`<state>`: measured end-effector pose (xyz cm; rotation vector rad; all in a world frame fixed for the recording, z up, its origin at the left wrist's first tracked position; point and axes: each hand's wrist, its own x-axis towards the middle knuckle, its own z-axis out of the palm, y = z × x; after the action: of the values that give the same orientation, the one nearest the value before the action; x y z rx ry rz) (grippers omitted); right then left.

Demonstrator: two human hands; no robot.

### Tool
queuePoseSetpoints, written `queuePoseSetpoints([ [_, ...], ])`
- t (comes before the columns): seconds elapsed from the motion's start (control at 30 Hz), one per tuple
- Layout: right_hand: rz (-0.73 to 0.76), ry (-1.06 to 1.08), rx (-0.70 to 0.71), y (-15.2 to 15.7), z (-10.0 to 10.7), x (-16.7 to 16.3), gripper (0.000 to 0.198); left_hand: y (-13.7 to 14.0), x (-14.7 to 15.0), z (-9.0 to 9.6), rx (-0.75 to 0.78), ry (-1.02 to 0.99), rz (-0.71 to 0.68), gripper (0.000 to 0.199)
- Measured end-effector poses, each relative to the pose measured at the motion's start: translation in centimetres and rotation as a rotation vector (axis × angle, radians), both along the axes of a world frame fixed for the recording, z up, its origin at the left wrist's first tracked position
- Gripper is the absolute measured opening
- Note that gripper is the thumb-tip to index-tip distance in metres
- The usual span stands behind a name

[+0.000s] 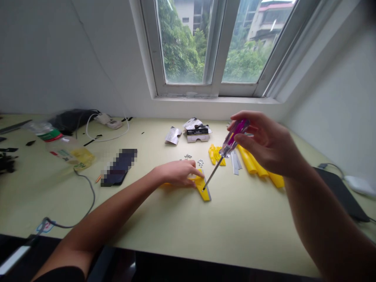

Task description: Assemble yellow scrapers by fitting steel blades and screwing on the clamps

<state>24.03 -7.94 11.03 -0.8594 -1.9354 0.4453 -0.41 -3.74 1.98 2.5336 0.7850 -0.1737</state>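
My right hand (261, 143) is closed around the purple, clear-ended handle of a screwdriver (216, 168). The shaft slants down and left, and its tip meets a small screw near the lower end of a yellow plastic scraper (205, 192). A grey blade strip runs along the scraper's right edge. My left hand (179, 173) grips the scraper from the left, fingers bent over it and pressing it to the table; part of the yellow handle shows beneath the palm. Just beyond this hand lie a small pile of screws (188, 156) and a cluster of nuts (200, 162).
Yellow tubular handles (248, 160), small yellow pieces (212, 154) and grey blades (235, 162) lie right of centre. Opened small boxes (197, 135) sit toward the window. A phone (119, 168), a bottle (63, 147) and cables occupy the left; a black flat device (342, 196) lies right.
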Motion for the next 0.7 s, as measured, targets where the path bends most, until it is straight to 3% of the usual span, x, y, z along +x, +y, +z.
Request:
queuePoseSetpoints([
  [0.7,-0.059,-0.070,0.001,0.07,-0.22,-0.41,0.036,0.67,0.12,-0.64,-0.069,-0.039,-0.007,0.043],
])
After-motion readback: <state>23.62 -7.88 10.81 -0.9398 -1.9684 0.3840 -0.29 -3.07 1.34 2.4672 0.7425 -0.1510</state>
